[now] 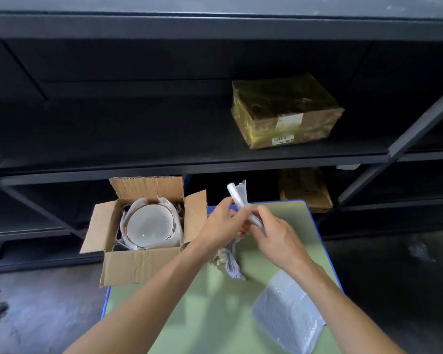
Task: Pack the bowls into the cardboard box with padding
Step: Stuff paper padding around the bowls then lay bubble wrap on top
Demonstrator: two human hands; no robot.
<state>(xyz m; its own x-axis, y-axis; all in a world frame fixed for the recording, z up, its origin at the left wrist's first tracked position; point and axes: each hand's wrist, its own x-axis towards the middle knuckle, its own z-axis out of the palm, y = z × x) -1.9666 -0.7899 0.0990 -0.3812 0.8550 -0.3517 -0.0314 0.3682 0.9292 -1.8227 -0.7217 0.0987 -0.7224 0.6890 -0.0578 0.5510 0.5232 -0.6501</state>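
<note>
left fingers (226,202), right fingers (263,213) pinch paper roll (237,193).

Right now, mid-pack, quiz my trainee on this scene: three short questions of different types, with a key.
1. True or false: the cardboard box has its flaps open and a white bowl sits inside it.
2. What do the left hand and the right hand grip together?
A) a bowl
B) a rolled white sheet
C) a tape roll
3. Fill in: the folded bubble wrap lies on the green table beside the person's ___ forearm.

Key: 1 true; 2 B; 3 right.
</note>
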